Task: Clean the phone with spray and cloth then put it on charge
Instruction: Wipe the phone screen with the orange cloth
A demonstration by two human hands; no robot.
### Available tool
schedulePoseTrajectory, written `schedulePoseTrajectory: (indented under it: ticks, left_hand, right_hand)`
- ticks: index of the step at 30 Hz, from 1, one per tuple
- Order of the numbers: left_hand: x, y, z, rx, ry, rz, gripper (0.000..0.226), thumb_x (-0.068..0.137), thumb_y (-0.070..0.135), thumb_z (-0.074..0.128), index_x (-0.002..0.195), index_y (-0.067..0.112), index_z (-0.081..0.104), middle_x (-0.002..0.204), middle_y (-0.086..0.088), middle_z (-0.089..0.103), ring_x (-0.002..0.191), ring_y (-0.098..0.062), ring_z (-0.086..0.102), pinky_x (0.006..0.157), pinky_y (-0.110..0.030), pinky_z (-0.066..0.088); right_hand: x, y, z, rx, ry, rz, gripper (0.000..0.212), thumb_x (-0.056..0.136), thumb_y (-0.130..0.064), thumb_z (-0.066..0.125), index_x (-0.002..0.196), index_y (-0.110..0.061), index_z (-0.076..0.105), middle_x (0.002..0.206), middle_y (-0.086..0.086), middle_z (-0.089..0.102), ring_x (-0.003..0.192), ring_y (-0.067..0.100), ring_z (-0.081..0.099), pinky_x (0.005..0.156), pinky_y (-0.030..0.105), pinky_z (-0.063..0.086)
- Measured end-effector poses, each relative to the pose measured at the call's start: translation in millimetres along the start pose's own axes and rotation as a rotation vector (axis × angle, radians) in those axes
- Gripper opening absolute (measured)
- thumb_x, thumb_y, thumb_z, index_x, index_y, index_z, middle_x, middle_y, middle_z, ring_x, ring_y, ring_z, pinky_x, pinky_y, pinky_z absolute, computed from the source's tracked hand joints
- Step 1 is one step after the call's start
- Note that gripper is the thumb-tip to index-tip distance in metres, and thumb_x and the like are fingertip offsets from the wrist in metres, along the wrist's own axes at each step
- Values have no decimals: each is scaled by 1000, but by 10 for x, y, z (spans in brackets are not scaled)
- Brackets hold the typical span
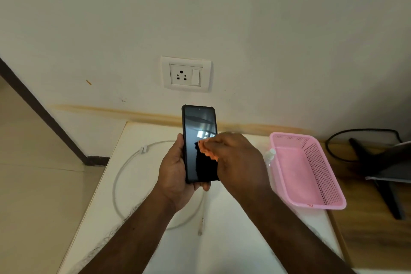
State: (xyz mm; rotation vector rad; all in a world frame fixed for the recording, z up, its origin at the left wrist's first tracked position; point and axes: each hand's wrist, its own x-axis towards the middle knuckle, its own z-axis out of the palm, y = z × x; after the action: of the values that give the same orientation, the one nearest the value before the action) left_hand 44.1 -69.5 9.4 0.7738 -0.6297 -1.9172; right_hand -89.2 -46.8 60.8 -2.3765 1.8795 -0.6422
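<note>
A home room: wall socket [186, 74], tiled floor [33, 173], pink basket [311, 176]

We see two bare forearms entering from the bottom edge, each ending in one of the hands, with no sleeve, watch, ring or band showing anywhere on them. The left forearm carries fine hair along its outer edge, plain against the pale desk [233, 240] beneath it. On the left hand [175, 176] we make out the thumb and the tip of one finger, the nails short and unpainted. The right hand [238, 162] shows us its back, knuckles and wrist, slightly blurred. Nothing is worn on either wrist that we can see.
</note>
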Motion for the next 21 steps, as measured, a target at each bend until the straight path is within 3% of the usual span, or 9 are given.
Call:
schedulePoseTrajectory:
  ticks: [7,11,15,18,21]
  left_hand:
    - [-14,5,-8,69,62,19,64,102,58,25,93,28,81,87,-7,76,66,-29,71,46,-32,52]
    - [11,32,-54,79,96,16,67,100,61,22,94,32,81,100,-4,78,82,-26,75,62,-40,57]
    - [39,15,-100,54,101,5,68,100,63,21,113,27,76,122,-12,71,98,-30,72,70,-41,58]
    - [59,-23,-101,-11,112,40,66,101,61,22,113,26,76,121,-16,71,97,-33,72,88,-47,56]
    - [77,-31,-98,-36,97,37,68,102,61,20,110,26,78,119,-15,72,98,-30,72,85,-45,59]
  right_hand:
    - [216,-18,-15,-48,-59,8,46,79,-5,67,122,-22,67,122,-1,63,109,21,55,90,29,49]
    - [-44,-94,10,-40,-129,-12,46,76,-11,75,121,-20,67,118,4,66,104,25,59,87,34,51]
    - [-356,-145,35,-2,-144,36,47,73,-1,77,117,-18,70,115,4,69,99,24,64,82,35,55]
    - [-471,-133,65,44,-123,82,46,75,-1,76,117,-18,70,117,2,69,102,22,65,87,34,53]
    - [-471,-143,68,48,-112,120,43,79,-5,74,120,-17,69,121,3,67,108,23,63,93,36,52]
